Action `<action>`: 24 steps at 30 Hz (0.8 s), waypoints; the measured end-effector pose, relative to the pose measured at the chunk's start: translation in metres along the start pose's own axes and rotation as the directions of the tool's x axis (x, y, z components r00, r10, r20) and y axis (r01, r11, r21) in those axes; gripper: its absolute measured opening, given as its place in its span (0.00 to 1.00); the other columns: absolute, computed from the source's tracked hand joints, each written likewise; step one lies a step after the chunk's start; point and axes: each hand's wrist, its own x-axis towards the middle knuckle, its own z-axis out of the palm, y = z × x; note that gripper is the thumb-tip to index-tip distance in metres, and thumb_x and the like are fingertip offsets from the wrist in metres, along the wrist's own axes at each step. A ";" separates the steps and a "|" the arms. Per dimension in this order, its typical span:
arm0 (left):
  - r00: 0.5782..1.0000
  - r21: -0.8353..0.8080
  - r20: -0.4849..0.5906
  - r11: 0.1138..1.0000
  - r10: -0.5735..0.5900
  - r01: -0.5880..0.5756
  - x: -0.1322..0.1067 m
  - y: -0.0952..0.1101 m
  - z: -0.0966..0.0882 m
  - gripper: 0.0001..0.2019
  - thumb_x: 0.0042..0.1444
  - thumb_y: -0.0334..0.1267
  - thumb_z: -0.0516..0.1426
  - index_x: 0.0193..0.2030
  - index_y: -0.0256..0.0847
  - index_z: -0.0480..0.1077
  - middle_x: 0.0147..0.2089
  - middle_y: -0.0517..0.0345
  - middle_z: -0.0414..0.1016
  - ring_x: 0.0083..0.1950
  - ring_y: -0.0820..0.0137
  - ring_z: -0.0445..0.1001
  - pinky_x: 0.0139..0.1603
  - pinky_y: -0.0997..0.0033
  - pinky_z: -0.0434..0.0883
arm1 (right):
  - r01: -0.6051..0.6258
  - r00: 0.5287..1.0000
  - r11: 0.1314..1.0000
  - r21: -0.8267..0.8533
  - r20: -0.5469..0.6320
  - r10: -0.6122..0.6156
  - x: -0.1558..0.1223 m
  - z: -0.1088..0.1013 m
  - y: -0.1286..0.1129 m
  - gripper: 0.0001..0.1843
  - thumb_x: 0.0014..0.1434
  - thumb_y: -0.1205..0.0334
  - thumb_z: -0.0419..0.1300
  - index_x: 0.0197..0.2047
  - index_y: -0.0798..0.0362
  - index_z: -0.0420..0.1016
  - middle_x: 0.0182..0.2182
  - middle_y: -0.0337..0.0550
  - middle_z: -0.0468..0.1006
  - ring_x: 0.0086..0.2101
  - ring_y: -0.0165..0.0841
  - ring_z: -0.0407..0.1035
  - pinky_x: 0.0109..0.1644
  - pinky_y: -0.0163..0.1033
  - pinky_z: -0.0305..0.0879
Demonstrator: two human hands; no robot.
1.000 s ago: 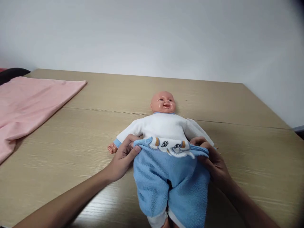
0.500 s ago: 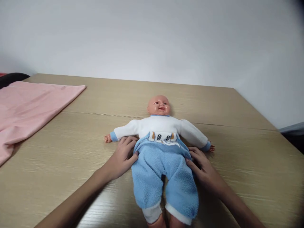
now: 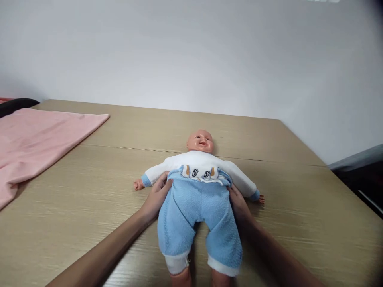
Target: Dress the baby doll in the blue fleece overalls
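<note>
A baby doll (image 3: 200,142) lies on its back on the wooden table, arms spread and feet towards me. It wears a white top with blue cuffs and blue fleece trousers (image 3: 191,203) with a white animal face at the waist. My left hand (image 3: 158,193) grips the doll's side at the waist, thumb on the blue cloth and fingers partly tucked behind. On the opposite side my right hand (image 3: 237,199) holds the waist in the same way, most of its fingers hidden by the cloth. The doll's feet fall outside the view.
A pink cloth (image 3: 44,139) lies spread over the left part of the table (image 3: 98,207). Behind it a black curved object (image 3: 19,104) shows at the edge. A pale wall stands behind the table, and something dark (image 3: 356,181) is beyond its right edge.
Both hands have closed in further around the doll's waist. The waistband and animal face have bunched upwards, and the legs lie a little further apart. The view has tilted slightly up.
</note>
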 end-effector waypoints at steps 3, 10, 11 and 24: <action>0.988 0.085 0.131 0.993 0.076 -0.087 0.013 0.002 -0.011 0.16 0.62 0.53 0.66 0.43 0.42 0.77 0.44 0.56 0.79 0.49 0.60 0.74 0.52 0.66 0.69 | 0.022 1.000 0.997 -0.075 -0.002 -0.023 0.002 -0.008 -0.003 0.22 0.59 0.34 0.66 0.40 0.45 0.83 0.35 0.45 0.86 0.44 0.51 0.78 0.54 0.53 0.76; 0.892 0.265 0.441 0.936 0.095 -0.231 0.018 0.025 -0.038 0.20 0.64 0.58 0.65 0.37 0.42 0.71 0.37 0.60 0.66 0.41 0.64 0.65 0.45 0.66 0.63 | 0.216 0.967 0.965 -0.149 0.170 -0.190 -0.001 -0.019 -0.030 0.11 0.61 0.47 0.63 0.39 0.45 0.76 0.35 0.40 0.74 0.39 0.44 0.68 0.48 0.48 0.69; 0.880 0.265 0.461 0.928 0.117 -0.262 0.016 0.028 -0.037 0.20 0.65 0.58 0.64 0.38 0.42 0.71 0.38 0.60 0.66 0.42 0.64 0.65 0.45 0.66 0.63 | 0.286 0.940 0.938 -0.196 0.245 -0.236 -0.001 -0.018 -0.037 0.10 0.62 0.48 0.63 0.40 0.45 0.76 0.37 0.40 0.72 0.40 0.44 0.67 0.50 0.48 0.68; 0.934 0.459 0.315 0.835 0.166 -0.303 0.036 0.027 -0.027 0.19 0.74 0.56 0.57 0.43 0.42 0.69 0.37 0.63 0.64 0.39 0.67 0.63 0.43 0.68 0.61 | 0.277 0.951 0.851 -0.447 0.255 -0.175 0.036 0.002 -0.064 0.23 0.63 0.37 0.69 0.46 0.48 0.75 0.37 0.40 0.79 0.38 0.38 0.70 0.41 0.40 0.65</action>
